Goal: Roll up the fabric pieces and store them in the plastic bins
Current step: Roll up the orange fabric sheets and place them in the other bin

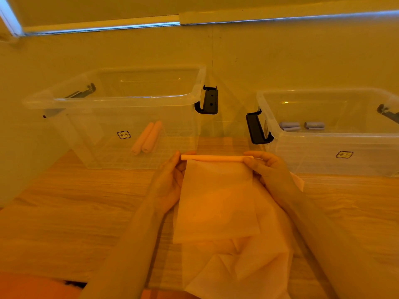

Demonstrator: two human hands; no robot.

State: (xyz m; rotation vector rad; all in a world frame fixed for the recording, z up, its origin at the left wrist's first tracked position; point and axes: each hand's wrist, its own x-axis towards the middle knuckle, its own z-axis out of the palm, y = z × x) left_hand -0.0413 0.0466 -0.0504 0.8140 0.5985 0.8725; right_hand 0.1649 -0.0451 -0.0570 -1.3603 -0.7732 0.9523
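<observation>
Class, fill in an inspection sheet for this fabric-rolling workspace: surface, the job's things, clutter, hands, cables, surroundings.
Surface: pale wood-grain table, bins standing on it.
Job's things: thin pale fabric sheet, its far edge wound into a narrow roll; left clear plastic bin holds two pink fabric rolls; right clear plastic bin holds grey fabric rolls.
Clutter: more loose pale fabric beneath the sheet.
Hands: left hand and right hand each pinch one end of the roll.
Cables: nothing seen.
Surroundings: plain wall behind the bins; black bin latches.
</observation>
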